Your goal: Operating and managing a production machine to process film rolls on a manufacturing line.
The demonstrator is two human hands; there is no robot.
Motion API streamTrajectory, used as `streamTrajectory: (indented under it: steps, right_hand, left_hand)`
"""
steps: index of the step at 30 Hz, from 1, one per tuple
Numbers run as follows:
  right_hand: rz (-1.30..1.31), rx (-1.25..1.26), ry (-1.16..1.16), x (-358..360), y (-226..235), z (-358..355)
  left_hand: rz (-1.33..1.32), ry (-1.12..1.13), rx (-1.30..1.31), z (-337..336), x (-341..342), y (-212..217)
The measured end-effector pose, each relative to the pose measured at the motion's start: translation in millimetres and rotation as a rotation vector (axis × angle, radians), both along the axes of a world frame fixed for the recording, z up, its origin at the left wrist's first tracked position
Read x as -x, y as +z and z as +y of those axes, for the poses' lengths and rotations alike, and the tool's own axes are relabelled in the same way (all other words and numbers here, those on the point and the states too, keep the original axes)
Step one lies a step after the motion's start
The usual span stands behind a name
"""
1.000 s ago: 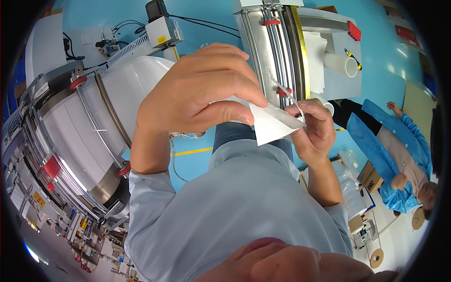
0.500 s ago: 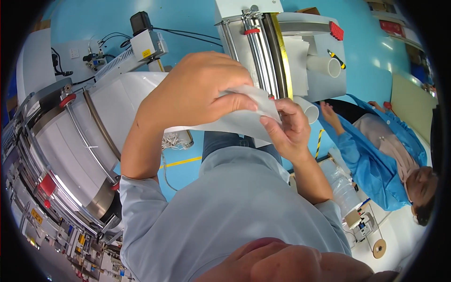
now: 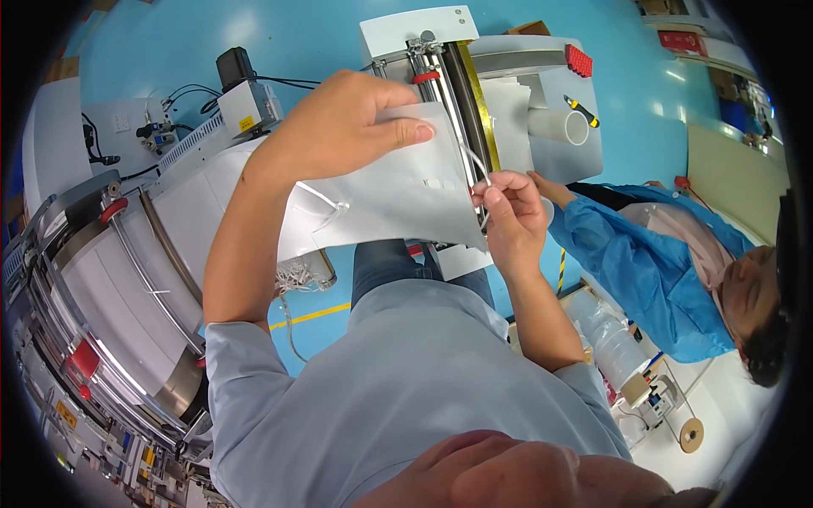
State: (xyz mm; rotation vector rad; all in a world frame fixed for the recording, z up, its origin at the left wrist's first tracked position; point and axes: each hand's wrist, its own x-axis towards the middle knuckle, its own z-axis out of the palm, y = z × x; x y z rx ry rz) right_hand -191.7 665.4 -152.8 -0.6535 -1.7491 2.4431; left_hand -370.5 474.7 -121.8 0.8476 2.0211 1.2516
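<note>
My left hand grips the upper edge of a smooth white sheet, its thumb lying on the near face and the fingers behind. The sheet's lower edge hangs in a curve before my waist. A short white cord with a small knot shows on its left part. At the right edge, my right hand pinches a thin white cord between thumb and fingers, and the cord bends up in a loop. Where that cord joins the sheet I cannot make out. A small pale slit or mark sits near the sheet's right side.
Ahead stands a machine with metal rollers. Beside it a grey table bears a white tube and a yellow-black cutter. A larger roller machine fills the left. A co-worker in a blue gown is close at right.
The sheet has opened out flatter toward me. My right hand has left its edge and now holds the cord. The co-worker's arm has moved closer to my right hand.
</note>
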Motion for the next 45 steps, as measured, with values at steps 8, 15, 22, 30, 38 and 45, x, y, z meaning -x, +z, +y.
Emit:
streamTrajectory:
  steps: [8,15,22,30,38,45]
  right_hand:
    - [0.082,0.038,-0.036,7,-5,14]
    - [0.034,0.106,-0.076,1,-12,30]
    - [0.028,0.152,-0.137,-17,-25,38]
    - [0.123,-0.142,-0.001,-19,-27,42]
    - [0.004,-0.604,0.401,13,-8,21]
    - [0.037,-0.165,0.049,4,-15,3]
  left_hand:
    - [0.009,0.047,-0.003,1,4,-6]
    - [0.216,0.124,0.027,0,10,-15]
    - [0.276,0.206,0.011,-9,15,-17]
    - [0.34,0.232,0.01,-23,21,-7]
    - [0.335,0.249,-0.049,-23,19,2]
    - [0.303,0.288,-0.057,-30,20,1]
